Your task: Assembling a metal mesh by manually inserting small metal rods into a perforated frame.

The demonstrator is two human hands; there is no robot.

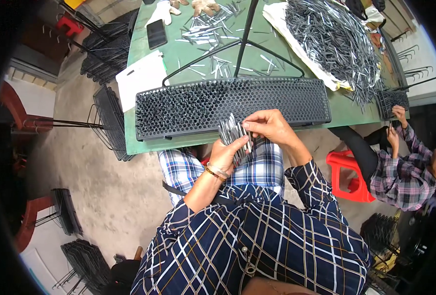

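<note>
My left hand (223,155) is wrapped round a bundle of thin silver and dark metal strips (231,129), held upright at the table's near edge. At the bundle's right side my right hand (272,128) pinches a strip between thumb and forefinger. Just beyond both hands lies a long black perforated rack (277,101) with a tall wire handle (244,42). Small dark pieces stand close together in its left half, while the right half shows bare holes. My fingers hide the bundle's lower part.
Loose strips (210,32) lie scattered on the green table (141,56) beside a phone (156,34), gloves (205,7) and white paper (141,81). A sack (277,14) holds a large strip heap. At right, a seated person (399,169) works at another rack (387,102). More racks (111,118) stand left.
</note>
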